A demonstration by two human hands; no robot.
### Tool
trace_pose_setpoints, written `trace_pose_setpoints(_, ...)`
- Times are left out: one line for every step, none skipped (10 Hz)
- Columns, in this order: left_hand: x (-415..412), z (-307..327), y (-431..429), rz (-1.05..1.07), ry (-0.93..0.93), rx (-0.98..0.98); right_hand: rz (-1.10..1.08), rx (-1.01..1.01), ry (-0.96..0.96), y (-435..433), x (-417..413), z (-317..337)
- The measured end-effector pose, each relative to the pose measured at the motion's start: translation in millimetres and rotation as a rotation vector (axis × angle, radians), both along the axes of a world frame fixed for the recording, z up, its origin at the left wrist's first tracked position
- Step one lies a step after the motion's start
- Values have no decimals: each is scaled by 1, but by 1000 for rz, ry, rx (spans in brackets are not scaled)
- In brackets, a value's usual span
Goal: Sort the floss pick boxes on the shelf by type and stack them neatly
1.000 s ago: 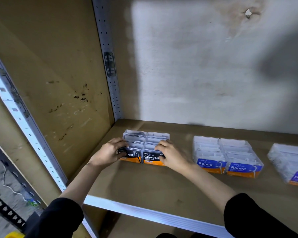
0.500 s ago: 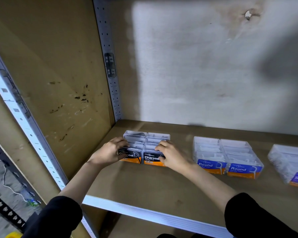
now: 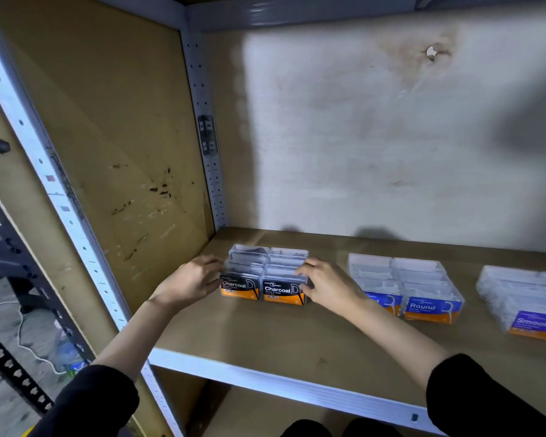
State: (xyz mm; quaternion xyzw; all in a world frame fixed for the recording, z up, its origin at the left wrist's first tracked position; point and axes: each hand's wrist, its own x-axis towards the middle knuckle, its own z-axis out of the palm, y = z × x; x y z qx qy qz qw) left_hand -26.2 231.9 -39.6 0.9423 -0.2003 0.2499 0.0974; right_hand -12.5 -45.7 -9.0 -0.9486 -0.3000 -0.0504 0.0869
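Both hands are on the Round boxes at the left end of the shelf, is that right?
No. In the head view the left hand and right hand hold the Charcoal boxes at the left end of the shelf; the Round boxes sit further right.

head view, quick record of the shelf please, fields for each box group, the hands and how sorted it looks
layout: three groups in a row on the shelf, set apart from each other
left group: Charcoal boxes, two columns, black and orange labels facing front
middle group: Round boxes, two columns, blue and orange labels
right group: Smooth boxes, purple label, cut off by the frame edge
hands: left hand grips the Charcoal boxes' left side, right hand their right front corner
sorting: readable labels show one type per group
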Motion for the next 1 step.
trace_pose_setpoints(-16, 8, 3, 12, -43, 47, -25, 40, -1, -10, -10, 8)
